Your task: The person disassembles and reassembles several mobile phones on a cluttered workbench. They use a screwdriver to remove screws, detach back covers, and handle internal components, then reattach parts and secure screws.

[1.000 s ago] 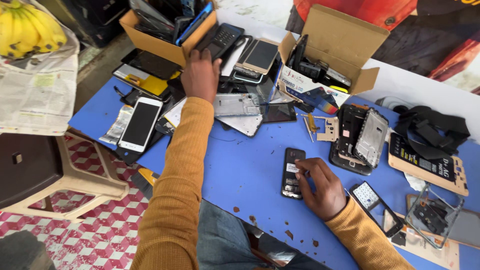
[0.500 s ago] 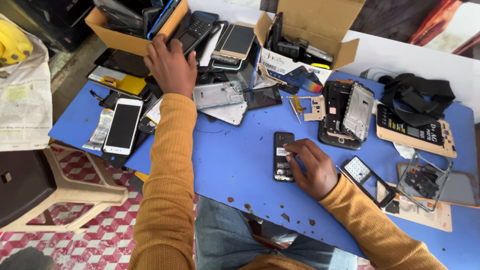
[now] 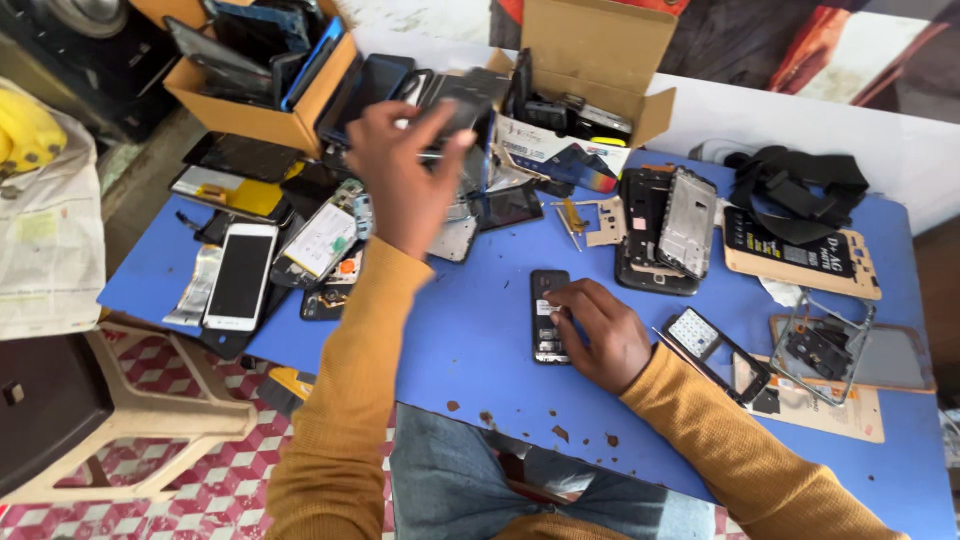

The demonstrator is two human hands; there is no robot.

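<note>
Two hands among phone parts on a blue table

Near the upper middle of the frame the left hand [image 3: 405, 170] is lifted above the table [image 3: 480, 340], its fingers [image 3: 455, 150] curled shut around a dark slab-shaped phone part [image 3: 465, 110]; motion blur makes it hard to say whether this is a whole phone or only a shell. At the centre of the frame the right hand [image 3: 600, 335] rests on a small dark keypad phone [image 3: 549, 315] lying flat on the table, fingertips pressed on its lower half, thumb beside it, not closed around it. Both pieces look light, stiff and smooth, so liable to slip, and thin panels could crack if bent; gripping by the long edges seems safest. A white smartphone [image 3: 240, 275] lies at the left, an open cardboard box [image 3: 590, 70] stands behind.
</note>
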